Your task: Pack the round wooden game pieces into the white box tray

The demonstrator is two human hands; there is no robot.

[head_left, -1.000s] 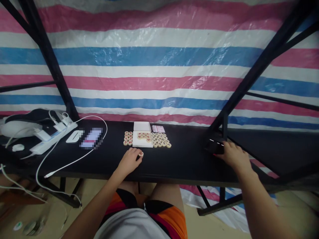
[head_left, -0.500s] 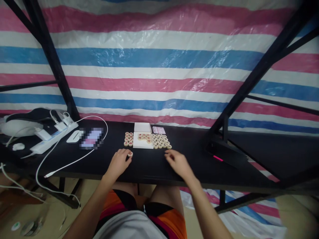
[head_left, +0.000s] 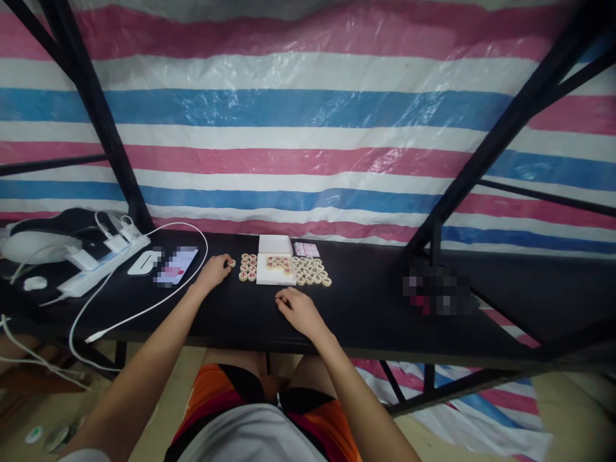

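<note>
**Left hand (head_left: 215, 272) gripped a xiangqi piece (head_left: 231, 263) beside the red-marked columns (head_left: 248, 267)**

The round, pale piece sat at the fingertips of the left hand, which was pinched on it with the palm turned down. It lay just left of the red-marked columns, near them but apart; whether it touched the black desk (head_left: 375, 269) could not be told, and its character was too small to read.

The right hand (head_left: 299, 311) was relaxed and free, its fingers loosely bent, in front of the open white box (head_left: 276, 281). It was near the box's front edge without touching it.

The box stood between two groups of pieces, its lid (head_left: 274, 244) tipped back on the far side. Several red-marked pieces (head_left: 278, 262) lay inside. To the left of the box, the red-marked columns stood as two neat files; to its right, a larger cluster of dark-marked pieces (head_left: 310, 271) was set close together. A pink and white card (head_left: 307, 249) lay behind that cluster.

Left of the left hand, a partly pixelated phone (head_left: 177, 266) rested next to a flat white object (head_left: 143, 262). A white cable (head_left: 95, 336) looped around the phone, and a white power strip (head_left: 101, 266) with plugs in it lay further left. A red, white and blue striped sheet (head_left: 308, 109) hung behind the desk.
</note>
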